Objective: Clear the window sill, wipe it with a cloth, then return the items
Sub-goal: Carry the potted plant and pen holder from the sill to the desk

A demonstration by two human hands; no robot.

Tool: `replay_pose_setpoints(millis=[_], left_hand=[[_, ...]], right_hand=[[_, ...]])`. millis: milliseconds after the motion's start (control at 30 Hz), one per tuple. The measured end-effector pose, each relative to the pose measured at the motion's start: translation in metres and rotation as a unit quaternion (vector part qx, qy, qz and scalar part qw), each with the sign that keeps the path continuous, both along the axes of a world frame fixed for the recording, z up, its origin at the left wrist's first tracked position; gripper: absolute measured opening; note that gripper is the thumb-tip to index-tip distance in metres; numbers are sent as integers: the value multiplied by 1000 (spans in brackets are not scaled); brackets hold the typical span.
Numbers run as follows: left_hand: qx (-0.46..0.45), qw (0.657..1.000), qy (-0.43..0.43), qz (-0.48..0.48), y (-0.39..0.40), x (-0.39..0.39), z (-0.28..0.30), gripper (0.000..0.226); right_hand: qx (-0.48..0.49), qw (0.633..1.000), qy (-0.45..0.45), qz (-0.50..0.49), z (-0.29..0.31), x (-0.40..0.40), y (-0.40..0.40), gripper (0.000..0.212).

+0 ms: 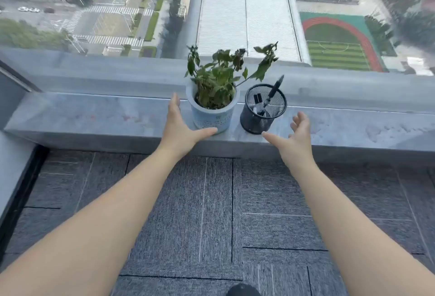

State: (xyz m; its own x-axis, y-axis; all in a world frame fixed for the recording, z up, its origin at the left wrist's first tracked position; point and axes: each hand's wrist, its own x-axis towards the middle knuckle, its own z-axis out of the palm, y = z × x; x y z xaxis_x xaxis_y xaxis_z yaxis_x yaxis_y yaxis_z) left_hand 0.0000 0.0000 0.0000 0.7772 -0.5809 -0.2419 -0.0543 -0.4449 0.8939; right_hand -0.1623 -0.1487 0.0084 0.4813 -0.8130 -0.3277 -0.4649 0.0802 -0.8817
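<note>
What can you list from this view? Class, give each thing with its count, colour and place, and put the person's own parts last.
window sill: one, grey stone, running across the middle under the window.
plant pot: one, pale blue-white, on the sill near the centre, holding a green leafy plant.
pen holder: one, black mesh, on the sill just right of the plant pot, separate from it.
pen: one, black, leaning upright in the pen holder.
carpet tiles: many, dark grey, on the floor below the sill.
left hand: one, open, thumb at the plant pot's base.
right hand: one, open, just right of the pen holder, not touching it.
</note>
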Motion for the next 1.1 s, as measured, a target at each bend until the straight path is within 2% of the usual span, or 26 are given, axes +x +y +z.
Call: replay_pose_setpoints(millis=[133,267,467,600,767,967,1100], left_hand=[[-64,997,-37,-18,-25,11,-38,116],[-142,988,-59,13,-45,19,-62,119],[-171,980,-98,24,-50,24,-70,121],[-175,976,-122,32,-50,25,-70,114],[-168,974,-147,46,-52,24,-67,87],[-186,969,-154,46,-49,15,-60,81],[-180,971,-156,19,-29,6,-32,82]], right_hand=[[-16,999,-37,4,-42,25,-16,105],[-25,996,-80,-6,-62,36,-28,113],[-68,992,-111,10,-68,48,-34,113],[-84,990,-112,12,-73,59,-32,109],[-111,989,-95,-5,-75,67,-30,99],[-127,988,-87,-15,-67,53,-26,86],[-125,989,-85,-8,-33,37,-11,82]])
